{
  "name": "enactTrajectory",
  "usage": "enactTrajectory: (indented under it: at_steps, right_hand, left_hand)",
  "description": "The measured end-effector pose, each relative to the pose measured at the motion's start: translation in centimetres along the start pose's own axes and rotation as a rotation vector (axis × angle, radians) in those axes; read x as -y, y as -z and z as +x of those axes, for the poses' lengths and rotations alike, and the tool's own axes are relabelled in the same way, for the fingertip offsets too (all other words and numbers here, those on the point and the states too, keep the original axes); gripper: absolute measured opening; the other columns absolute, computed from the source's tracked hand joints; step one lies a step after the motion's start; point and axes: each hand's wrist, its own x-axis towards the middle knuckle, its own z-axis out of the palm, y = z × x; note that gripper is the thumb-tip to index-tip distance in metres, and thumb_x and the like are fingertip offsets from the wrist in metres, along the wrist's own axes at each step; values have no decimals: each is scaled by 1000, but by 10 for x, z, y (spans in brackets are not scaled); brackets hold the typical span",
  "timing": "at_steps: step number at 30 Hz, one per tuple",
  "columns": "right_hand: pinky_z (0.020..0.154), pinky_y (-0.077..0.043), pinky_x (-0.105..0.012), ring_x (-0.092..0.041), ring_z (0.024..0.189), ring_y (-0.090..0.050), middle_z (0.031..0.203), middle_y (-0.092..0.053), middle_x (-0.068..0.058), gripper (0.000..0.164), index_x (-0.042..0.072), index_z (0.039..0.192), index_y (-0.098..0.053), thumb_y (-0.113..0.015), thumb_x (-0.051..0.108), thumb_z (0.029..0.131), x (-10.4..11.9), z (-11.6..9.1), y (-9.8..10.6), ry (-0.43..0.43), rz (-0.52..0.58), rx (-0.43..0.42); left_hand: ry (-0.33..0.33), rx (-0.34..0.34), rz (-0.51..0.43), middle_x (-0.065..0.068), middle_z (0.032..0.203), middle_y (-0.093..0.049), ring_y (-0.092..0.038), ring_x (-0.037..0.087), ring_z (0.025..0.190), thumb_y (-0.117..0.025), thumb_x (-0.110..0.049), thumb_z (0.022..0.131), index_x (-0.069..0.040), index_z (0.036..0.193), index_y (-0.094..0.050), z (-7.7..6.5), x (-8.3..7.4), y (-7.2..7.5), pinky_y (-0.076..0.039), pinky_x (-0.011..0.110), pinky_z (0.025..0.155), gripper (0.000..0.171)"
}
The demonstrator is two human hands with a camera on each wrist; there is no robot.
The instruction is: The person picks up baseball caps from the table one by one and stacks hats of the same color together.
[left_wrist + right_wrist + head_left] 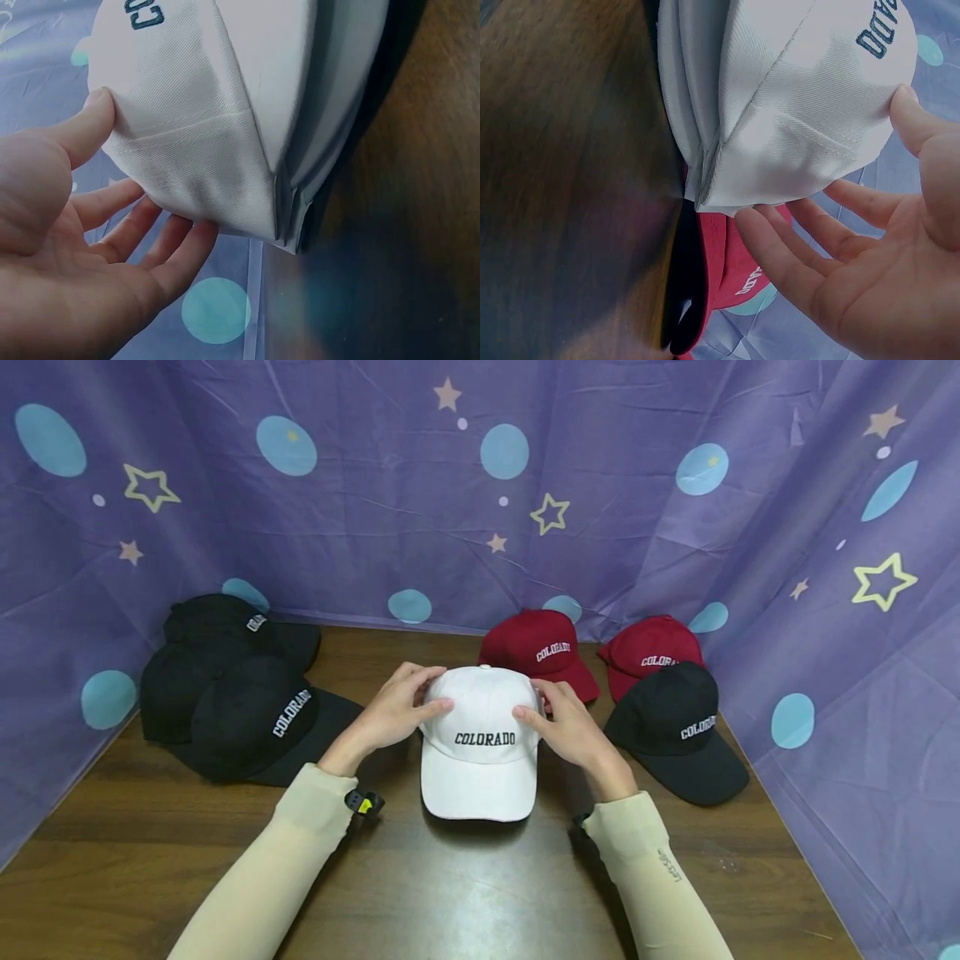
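Observation:
A white baseball cap (480, 789) with dark COLORADO lettering is at the middle of the table, its brim toward me. Layered white brims (341, 82) show in the left wrist view, so more than one white cap is nested there. My left hand (390, 710) holds one side of the crown, thumb on the front and fingers along the lower side. On the other side my right hand (573, 727) grips the crown the same way. In the right wrist view, a red cap (739, 259) shows behind the white caps.
Overlapping black caps (247, 718) lie at the left of the wooden table (465, 893). Toward the back right are a red cap (528, 639) and another red cap (652, 639), with a black cap (667, 710) in front of the latter. A purple patterned curtain (375, 527) encloses the table.

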Motion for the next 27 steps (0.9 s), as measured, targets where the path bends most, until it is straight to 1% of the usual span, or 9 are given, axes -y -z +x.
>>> enactTrajectory:
  at_steps: [7,14,19,22,27]
  right_hand:
    - [104,-53,-53,-36,129,-52,144,-48,-19,76,4,162,-39,-68,44,103,1,1,-2,-2,-2,12]
    - [107,-49,-54,-31,128,-49,146,-46,-16,79,7,165,-34,-63,49,105,-2,0,-3,10,-26,39]
    - [110,-49,-56,-33,133,-50,152,-43,-15,81,12,166,-32,-62,53,104,-2,-2,0,-6,-46,64]
    - [111,-48,-57,-33,134,-51,155,-42,-14,81,14,166,-34,-64,53,102,0,-3,3,-12,-52,71]
    - [114,-46,-57,-35,136,-51,156,-43,-15,81,12,166,-34,-65,52,103,2,-5,8,12,-54,64]
  left_hand:
    - [-4,-3,-4,19,141,-47,-54,35,130,-73,-29,103,-4,157,-49,0,0,1,-47,51,113,65]
    - [0,4,12,19,142,-47,-54,35,131,-73,-31,104,-4,158,-48,-1,-2,4,-48,51,113,66]
    - [-9,12,30,19,143,-48,-53,35,132,-74,-32,103,-4,158,-48,-2,-3,8,-47,51,114,67]
    - [-22,15,38,19,142,-49,-54,34,132,-75,-31,102,-4,157,-49,-2,-3,10,-47,51,113,66]
    - [-47,23,41,20,141,-51,-54,35,131,-75,-30,102,-3,156,-50,-3,-6,17,-47,52,113,66]
